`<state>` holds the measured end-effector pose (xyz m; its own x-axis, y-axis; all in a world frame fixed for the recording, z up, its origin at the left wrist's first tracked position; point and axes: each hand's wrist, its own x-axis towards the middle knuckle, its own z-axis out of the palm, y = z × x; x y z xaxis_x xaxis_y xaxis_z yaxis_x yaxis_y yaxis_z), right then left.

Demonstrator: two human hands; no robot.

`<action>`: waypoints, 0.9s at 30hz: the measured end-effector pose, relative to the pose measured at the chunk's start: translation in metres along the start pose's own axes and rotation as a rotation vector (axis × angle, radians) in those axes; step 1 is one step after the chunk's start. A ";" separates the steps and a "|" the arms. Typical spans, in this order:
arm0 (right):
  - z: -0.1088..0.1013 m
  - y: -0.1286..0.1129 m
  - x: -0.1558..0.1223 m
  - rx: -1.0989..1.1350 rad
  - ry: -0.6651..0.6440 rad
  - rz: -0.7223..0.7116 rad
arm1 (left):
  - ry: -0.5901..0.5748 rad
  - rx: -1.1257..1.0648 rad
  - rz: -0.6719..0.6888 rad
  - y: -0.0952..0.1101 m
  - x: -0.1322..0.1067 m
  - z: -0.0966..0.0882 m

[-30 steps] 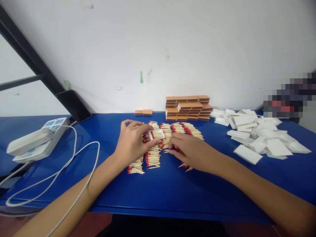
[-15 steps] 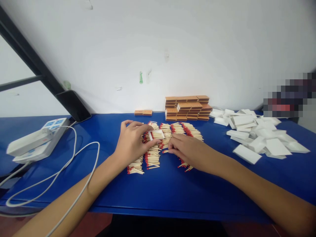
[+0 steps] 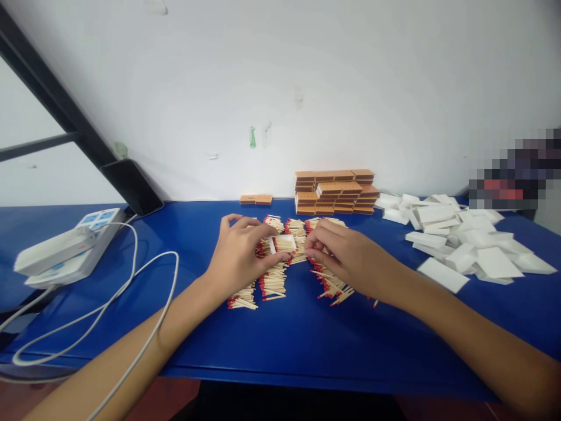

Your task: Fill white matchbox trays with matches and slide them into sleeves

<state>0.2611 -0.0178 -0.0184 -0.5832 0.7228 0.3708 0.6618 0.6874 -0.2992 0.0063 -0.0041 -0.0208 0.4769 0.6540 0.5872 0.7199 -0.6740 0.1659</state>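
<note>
A small white matchbox tray [image 3: 284, 242] with matches in it is gripped at its left end between the thumb and fingers of my left hand [image 3: 240, 248]. It is held over rows of red-headed wooden matches [image 3: 272, 282] on the blue table. My right hand [image 3: 335, 248] is over the right-hand rows, just right of the tray. Its thumb and fingers are pinched together among the match heads; whatever they hold is hidden. Below that hand, some matches [image 3: 335, 287] lie fanned out at angles.
Filled-looking brown matchboxes [image 3: 335, 193] are stacked by the wall, with a short pair [image 3: 256, 200] to their left. White trays [image 3: 464, 237] lie heaped at right. On the left are a power strip [image 3: 94, 240], a white cable [image 3: 173, 280] across my left forearm, and a black device [image 3: 134, 186].
My right hand has moved slightly up and right, off the loose match beside the tray. The tray in my left hand has shifted slightly right and down.
</note>
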 end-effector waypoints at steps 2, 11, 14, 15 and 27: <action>-0.001 -0.001 0.000 -0.001 0.030 -0.003 | -0.014 -0.020 0.010 0.004 -0.001 0.001; 0.008 -0.005 -0.001 -0.012 0.029 0.011 | -0.026 -0.105 0.104 0.020 -0.005 0.005; 0.008 -0.005 -0.002 -0.003 0.029 0.013 | -0.028 -0.099 0.104 0.019 -0.005 0.005; 0.008 -0.005 -0.002 0.004 0.025 0.016 | -0.028 -0.096 0.107 0.019 -0.005 0.005; -0.004 -0.005 0.000 0.058 0.101 0.053 | 0.055 0.012 -0.015 0.005 0.001 -0.004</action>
<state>0.2600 -0.0212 -0.0130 -0.4958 0.7491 0.4393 0.6604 0.6538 -0.3695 0.0079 -0.0080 -0.0166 0.4377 0.6441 0.6274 0.7332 -0.6595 0.1656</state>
